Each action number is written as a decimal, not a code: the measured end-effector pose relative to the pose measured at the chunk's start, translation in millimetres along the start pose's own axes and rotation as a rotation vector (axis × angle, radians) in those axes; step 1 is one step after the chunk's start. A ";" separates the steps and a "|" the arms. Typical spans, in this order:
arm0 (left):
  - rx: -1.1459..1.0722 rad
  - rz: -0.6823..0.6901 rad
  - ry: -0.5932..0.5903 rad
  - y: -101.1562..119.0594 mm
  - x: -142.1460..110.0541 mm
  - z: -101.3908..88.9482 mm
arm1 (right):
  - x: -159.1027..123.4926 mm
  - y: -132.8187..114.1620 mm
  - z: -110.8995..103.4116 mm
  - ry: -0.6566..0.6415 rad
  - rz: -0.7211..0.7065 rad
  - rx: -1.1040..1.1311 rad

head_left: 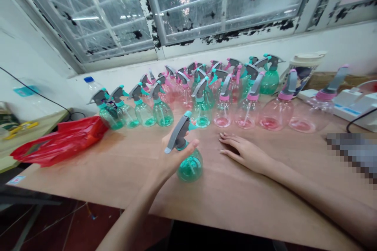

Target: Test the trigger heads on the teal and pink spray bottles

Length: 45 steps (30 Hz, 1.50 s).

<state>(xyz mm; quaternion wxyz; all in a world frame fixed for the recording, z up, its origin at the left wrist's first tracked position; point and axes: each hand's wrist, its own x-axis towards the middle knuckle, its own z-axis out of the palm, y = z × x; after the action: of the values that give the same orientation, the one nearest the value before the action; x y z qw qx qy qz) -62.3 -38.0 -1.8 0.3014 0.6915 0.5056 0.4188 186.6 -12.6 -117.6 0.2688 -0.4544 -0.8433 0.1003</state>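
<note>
My left hand [173,155] is wrapped round the neck of a green spray bottle [191,166] with a grey and teal trigger head, near the middle of the table. My fingers behind the bottle are partly hidden. To the right, my right hand [243,151] lies on the tabletop with its fingers stretched out and nothing in it. Just beyond my hands stands a row of spray bottles, among them a green spray bottle [202,111] and a pink spray bottle [223,113]. More green and pink ones crowd behind.
A red plastic bag [67,141] lies on the brown table [235,200] at the left. A clear bottle with a blue cap [88,80] stands behind it. At the right are a white cup [306,62], a power strip [350,106] and a pixelated object [353,153].
</note>
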 end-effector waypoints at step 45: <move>0.797 0.284 0.151 -65.3 113.3 -26.9 | 125.5 -45.2 -30.2 0.355 0.279 -0.008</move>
<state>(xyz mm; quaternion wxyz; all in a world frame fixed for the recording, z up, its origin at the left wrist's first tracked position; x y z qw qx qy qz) -99.7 89.6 -13.0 -0.0878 0.7840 0.5484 0.2774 115.3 62.4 -28.3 0.3948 -0.5783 -0.7120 0.0519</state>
